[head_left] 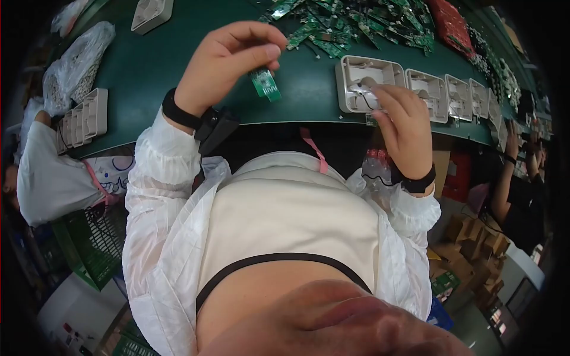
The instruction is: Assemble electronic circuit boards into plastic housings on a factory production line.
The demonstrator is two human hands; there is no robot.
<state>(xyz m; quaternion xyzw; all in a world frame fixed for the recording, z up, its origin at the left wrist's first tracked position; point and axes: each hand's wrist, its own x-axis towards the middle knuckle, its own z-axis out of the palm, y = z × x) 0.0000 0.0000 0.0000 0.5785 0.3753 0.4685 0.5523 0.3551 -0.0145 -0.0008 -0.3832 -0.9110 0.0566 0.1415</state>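
My left hand (234, 56) is raised over the green tabletop, thumb and fingers pinched on a small green circuit board (265, 86) that hangs below them. At the table's near edge, my right hand (408, 127) grips the front corner of a white plastic housing (341, 86). Its fingers reach over the wall and the thumb lies outside. Inside that housing are moulded compartments and thin dark and light wires (363, 95); my fingers hide part of them.
More white housings (426, 89) stand in a row to the right. A heap of green circuit boards (356, 24) covers the far side, beside a red bag (451, 26). At left are a clear plastic bag (80, 65) and another housing (89, 115). Co-workers sit on both sides.
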